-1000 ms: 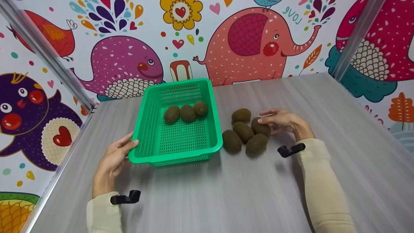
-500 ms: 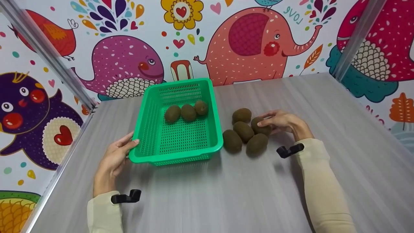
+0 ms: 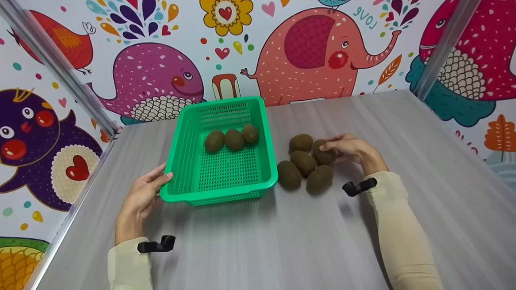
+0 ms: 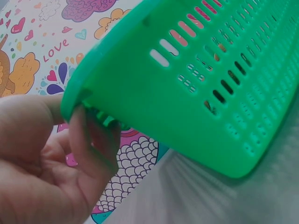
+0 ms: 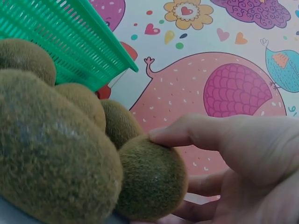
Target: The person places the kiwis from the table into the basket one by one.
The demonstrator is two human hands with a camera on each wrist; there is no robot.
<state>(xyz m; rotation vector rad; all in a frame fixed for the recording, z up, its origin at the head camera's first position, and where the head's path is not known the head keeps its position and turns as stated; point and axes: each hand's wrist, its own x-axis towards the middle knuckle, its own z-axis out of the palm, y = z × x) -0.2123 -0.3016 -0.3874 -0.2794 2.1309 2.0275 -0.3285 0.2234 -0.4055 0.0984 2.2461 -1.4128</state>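
My left hand (image 3: pixel 141 197) grips the near left corner of a green plastic basket (image 3: pixel 225 196), thumb on top of the rim and fingers curled under it, as the left wrist view shows. Three brown kiwis (image 3: pixel 234 140) lie in a row inside the basket, toward its far end. Right of the basket, several more kiwis (image 3: pixel 303 163) sit bunched together on the table. At the right side of that bunch, my right hand (image 3: pixel 354 150) holds one kiwi (image 5: pixel 152 179) between thumb and fingers. Part of the fingers is hidden behind this kiwi.
A grey wood-grain table (image 3: pixel 306 241) carries everything. Behind and beside it stand walls with printed cartoon animals (image 3: pixel 310 56), joined by metal corner posts (image 3: pixel 445 52). A black wrist mount (image 3: pixel 157 244) sits on the left cuff, another black mount (image 3: pixel 360 187) on the right.
My right hand has closed its grip on the kiwi and shifted it slightly away from me and to the left. The left hand and the basket stay where they were.
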